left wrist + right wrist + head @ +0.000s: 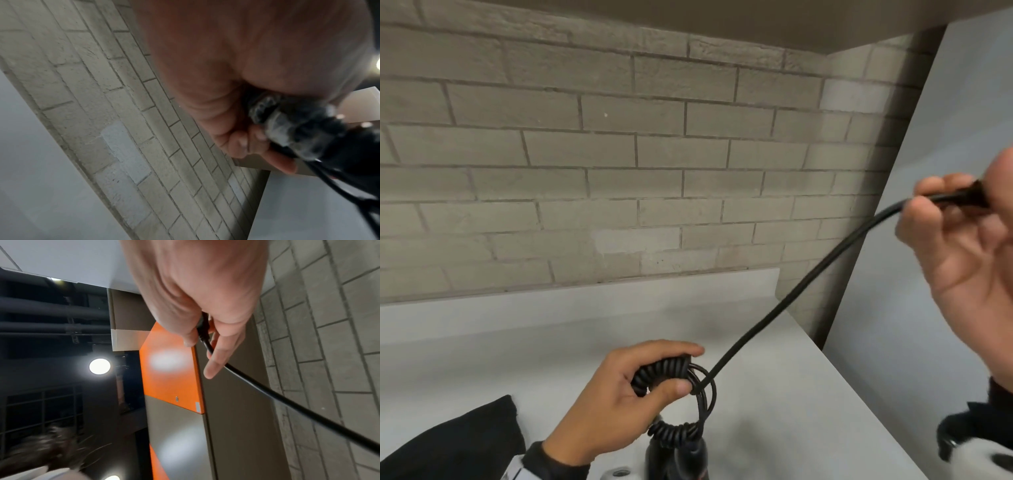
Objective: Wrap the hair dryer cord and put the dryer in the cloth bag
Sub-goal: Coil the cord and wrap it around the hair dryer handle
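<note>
My left hand [619,390] grips a bundle of black coiled cord [661,373] low in the head view, with thin loops [705,394] hanging from it. Below it the black hair dryer [678,459] shows at the bottom edge. A straight cord [791,294] runs up and right to my right hand [959,240], which pinches the plug end [969,195]. In the left wrist view my left hand [236,138] curls round the coiled cord [292,123]. The right wrist view has my right hand [205,331] pinching the cord [267,394]. A black cloth bag [458,442] lies at the lower left.
A white counter [791,411] runs under the hands, backed by a grey brick wall [619,154]. A pale panel [941,137] stands on the right. A shelf underside [688,17] hangs overhead. A small white fitting [618,472] sits at the bottom edge.
</note>
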Tool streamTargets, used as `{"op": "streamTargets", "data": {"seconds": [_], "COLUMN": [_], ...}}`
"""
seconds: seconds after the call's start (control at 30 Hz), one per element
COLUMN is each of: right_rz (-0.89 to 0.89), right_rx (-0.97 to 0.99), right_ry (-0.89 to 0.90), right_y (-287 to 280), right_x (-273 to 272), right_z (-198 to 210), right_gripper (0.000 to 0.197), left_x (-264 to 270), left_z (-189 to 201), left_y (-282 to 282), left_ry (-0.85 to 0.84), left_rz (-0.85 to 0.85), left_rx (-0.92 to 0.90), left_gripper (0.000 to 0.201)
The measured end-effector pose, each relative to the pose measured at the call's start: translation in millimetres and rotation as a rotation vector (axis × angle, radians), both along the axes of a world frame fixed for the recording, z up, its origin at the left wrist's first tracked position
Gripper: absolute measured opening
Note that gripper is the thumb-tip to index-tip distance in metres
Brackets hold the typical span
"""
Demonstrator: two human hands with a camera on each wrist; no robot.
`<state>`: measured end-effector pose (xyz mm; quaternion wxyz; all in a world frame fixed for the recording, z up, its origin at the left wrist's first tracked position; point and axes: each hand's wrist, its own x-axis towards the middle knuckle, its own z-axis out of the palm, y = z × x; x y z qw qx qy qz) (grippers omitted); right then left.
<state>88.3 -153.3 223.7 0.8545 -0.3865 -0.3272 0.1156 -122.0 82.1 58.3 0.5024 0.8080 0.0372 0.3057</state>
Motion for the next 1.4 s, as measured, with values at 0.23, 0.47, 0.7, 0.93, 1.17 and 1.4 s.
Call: {"op": "streamTargets", "data": {"seconds": [0.23,0.47,0.7,0.93,1.17,1.4], "right_rz": [0.091,-0.116,-0.059,-0.051,0.154,0.355], "right_rx": [0.074,-0.13,-0.322,-0.766,-0.693,-0.587], "right_ry": [0.186,0.286,0.307,0.065,0.041,0.192], "right_y": [39.1,63.3,76.9,84.1,100.2,112.4], "right_x": [16.7,48.3,32.7,-5.5,-53.8,-92.4], "right_z": [-16.9,-93.0,-176.3,-228.7,-195.6,-181.7], "right_gripper": [0.012,0.014,0.036,0.017,0.007,0.016], "left_x": [-5.3,-4.9,-5.0,-1.7,2.8,7.3], "left_z": [-2.7,-10.3,-9.9,-2.9,-4.4,-3.4], "left_y": [-0.3,-1.1,-0.6,-2.6,-7.8,-17.4], "left_ry": [-0.049,-0.175,-0.206,-0.144,-0.117,-0.147], "left_rz": [0.027,0.103,0.164,0.112,0.139,0.127], "left_rx": [0.061,-0.002,-0.125,-0.199,-0.161,-0.215], "left_gripper": [0.034,0.028,0.021,0.024,0.025,0.024]}}
